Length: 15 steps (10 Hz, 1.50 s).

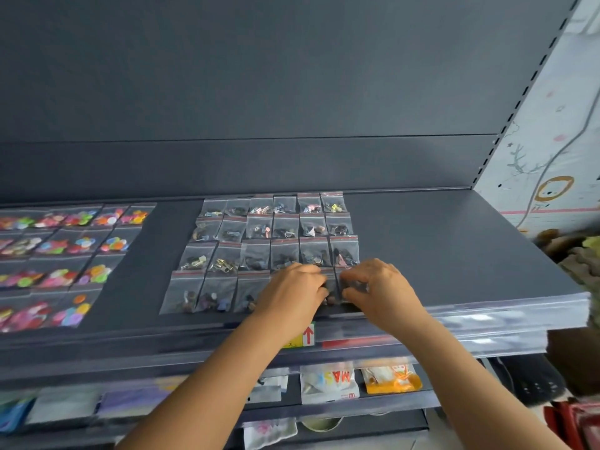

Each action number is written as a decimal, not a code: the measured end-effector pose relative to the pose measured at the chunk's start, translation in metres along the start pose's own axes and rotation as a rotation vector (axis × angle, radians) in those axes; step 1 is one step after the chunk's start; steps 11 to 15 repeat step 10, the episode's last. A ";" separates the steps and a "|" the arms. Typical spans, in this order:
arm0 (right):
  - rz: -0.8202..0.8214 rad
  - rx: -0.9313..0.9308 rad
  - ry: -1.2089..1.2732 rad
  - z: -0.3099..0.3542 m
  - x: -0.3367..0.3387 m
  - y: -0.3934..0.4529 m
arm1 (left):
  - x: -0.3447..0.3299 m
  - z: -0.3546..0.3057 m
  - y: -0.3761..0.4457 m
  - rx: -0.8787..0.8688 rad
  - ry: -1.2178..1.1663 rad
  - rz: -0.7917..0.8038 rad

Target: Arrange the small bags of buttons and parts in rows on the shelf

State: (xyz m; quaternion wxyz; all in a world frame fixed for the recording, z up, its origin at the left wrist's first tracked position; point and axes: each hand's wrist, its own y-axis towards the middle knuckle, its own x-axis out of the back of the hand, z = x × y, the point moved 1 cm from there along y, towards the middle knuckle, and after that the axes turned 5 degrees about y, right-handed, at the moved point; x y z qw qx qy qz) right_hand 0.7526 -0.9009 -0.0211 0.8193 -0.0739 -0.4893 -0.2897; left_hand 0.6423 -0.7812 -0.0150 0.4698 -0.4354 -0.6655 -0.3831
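Both hands are pinching small bags at the shelf's [454,241] front edge — left hand [293,292] and right hand [378,287] finishing the front row of parts bags [201,292]. They look light, slippery, floppy — best pinched at the edges.

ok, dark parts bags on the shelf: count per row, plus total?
Back row: 6
Second row: 6
Third row: 6
Front row, clear of the hands: 3
Total: 21
The left hand and right hand cover more; the right hand pinches a front-row bag.
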 end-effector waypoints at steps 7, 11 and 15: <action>0.085 -0.136 -0.034 0.007 0.002 0.001 | 0.000 -0.001 -0.003 0.029 0.061 0.048; 0.065 -0.169 -0.088 0.020 0.006 0.001 | 0.010 0.005 -0.006 0.024 -0.021 -0.004; 0.065 -0.169 -0.088 0.020 0.006 0.001 | 0.010 0.005 -0.006 0.024 -0.021 -0.004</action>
